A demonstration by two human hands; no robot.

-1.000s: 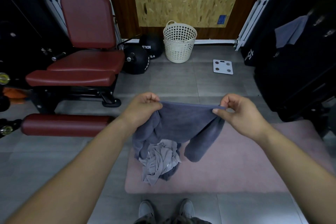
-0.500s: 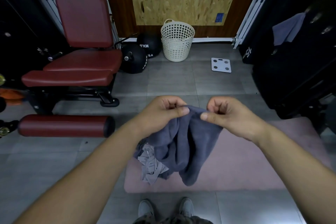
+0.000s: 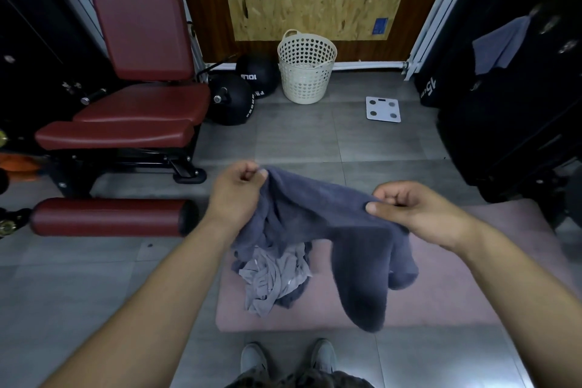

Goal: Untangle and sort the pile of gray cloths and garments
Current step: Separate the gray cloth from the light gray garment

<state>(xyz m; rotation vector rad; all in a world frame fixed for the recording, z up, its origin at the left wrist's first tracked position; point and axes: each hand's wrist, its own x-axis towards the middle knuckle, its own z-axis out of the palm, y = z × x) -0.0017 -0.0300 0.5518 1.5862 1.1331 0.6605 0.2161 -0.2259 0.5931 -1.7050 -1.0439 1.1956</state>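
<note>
A dark gray towel (image 3: 318, 208) hangs in the air between my hands, above a pink mat (image 3: 434, 302). My left hand (image 3: 239, 189) pinches its top edge at the left. My right hand (image 3: 419, 208) grips the same edge further right and lower. A long fold of the towel droops below my right hand. Under it, a light gray crumpled garment (image 3: 274, 277) lies on the mat with more dark gray cloth beneath and around it; the towel's left part still reaches down into that pile.
A cream perforated laundry basket (image 3: 306, 66) stands by the far wall. A white bathroom scale (image 3: 383, 109) lies on the gray floor. A red gym bench (image 3: 126, 110) and black medicine balls (image 3: 233, 99) are at the left, black equipment with a hanging gray cloth (image 3: 500, 44) at the right.
My hands, which had come together half a second ago, have spread apart again. The right hand has moved right and down, stretching the towel's edge into a slanted line.
</note>
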